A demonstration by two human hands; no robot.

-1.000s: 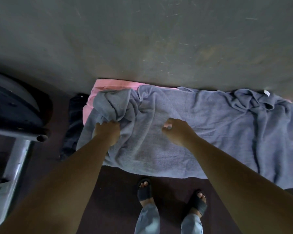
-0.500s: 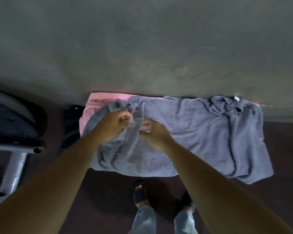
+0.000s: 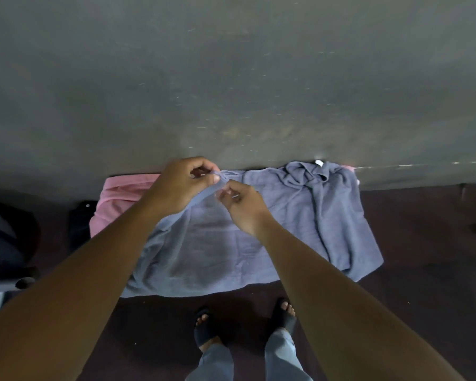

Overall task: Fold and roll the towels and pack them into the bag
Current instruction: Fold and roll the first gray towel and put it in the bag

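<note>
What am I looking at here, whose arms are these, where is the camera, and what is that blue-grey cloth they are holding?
There is no machine here. A person wears one wide-angle camera on the head, looking forward and down, so the two arms coming in from the bottom of the picture are their own. The left hand and the right hand are close together. Each pinches the edge of a grey-blue towel and lifts that part, while the rest lies rumpled on the dark floor at the foot of a grey wall. A pink towel lies partly under it, showing on the left. At the bottom are the person's feet in dark sandals. A dark object sits left of the pink towel; I cannot tell what it is.
</note>
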